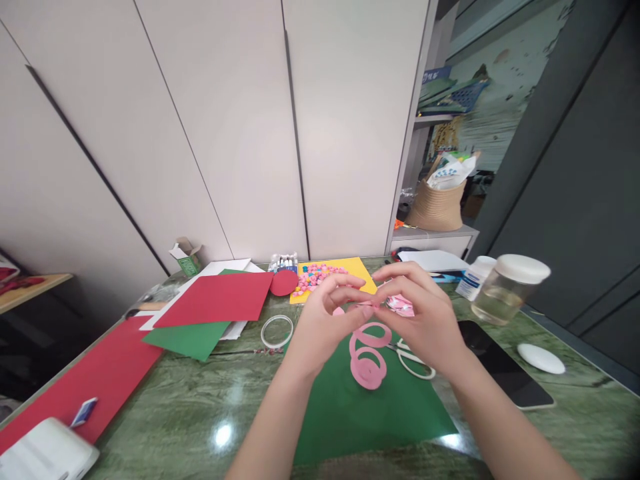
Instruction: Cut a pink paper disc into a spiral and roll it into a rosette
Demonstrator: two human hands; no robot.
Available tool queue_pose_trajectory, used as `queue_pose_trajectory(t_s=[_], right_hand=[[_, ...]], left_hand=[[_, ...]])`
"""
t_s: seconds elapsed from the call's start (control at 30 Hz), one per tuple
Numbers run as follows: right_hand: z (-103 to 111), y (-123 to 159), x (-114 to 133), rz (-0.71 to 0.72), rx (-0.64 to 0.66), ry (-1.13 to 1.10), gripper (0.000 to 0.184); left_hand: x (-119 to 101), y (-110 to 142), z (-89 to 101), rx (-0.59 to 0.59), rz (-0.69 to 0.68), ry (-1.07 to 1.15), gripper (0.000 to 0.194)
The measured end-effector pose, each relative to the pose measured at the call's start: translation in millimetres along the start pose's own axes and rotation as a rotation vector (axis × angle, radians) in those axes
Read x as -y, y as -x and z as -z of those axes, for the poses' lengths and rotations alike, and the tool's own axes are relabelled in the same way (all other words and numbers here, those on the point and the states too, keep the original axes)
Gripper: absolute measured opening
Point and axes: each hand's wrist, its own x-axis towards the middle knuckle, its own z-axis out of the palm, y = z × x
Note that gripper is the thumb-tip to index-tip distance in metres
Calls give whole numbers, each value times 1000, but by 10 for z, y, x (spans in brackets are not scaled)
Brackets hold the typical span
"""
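A green-topped bench [215, 400] runs back to a pale cabinet [350, 133], which closes off the far edge; the right edge slants past a jar [500, 300] and a phone [510, 367]. On the left, a red sheet [215, 300] lies over other paper, and streaked bench top shows between that pile and the left forearm. A white ring [263, 333] sits just beyond that forearm. In the middle, above a green sheet [370, 427], the left hand [320, 323] and right hand [425, 313] nearly meet. Each grip is pinched together, thumb to fingers, on the upper end of a curly pink strip [367, 380]. Its coils drop below the fingers; whether they touch the sheet is hard to tell. Scissors [417, 368] lie close under the right hand.
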Motion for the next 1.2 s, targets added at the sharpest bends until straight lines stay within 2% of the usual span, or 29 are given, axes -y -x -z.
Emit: queue_pose_trajectory(t_s=[0.2,0.47,0.73,0.87,1.0,1.2], right_hand=[[-1,-6,18,-6,69,-14,22],[37,-18,24,10,77,-10,13],[-4,2,15,129,154,28,32],[-30,2,2,126,73,42,30],[-20,-6,3,131,-11,28,21],[17,-13,26,80,-32,38,10]], left_hand=[[4,20,-22,37,4,-21,26],[-9,-4,12,-46,-14,-23,28],[-64,22,0,-43,-34,-41,29],[-81,41,-20,-61,-23,-80,28],[-69,52,-28,-29,-5,-90,27],[-61,50,-25,-12,-16,-94,28]])
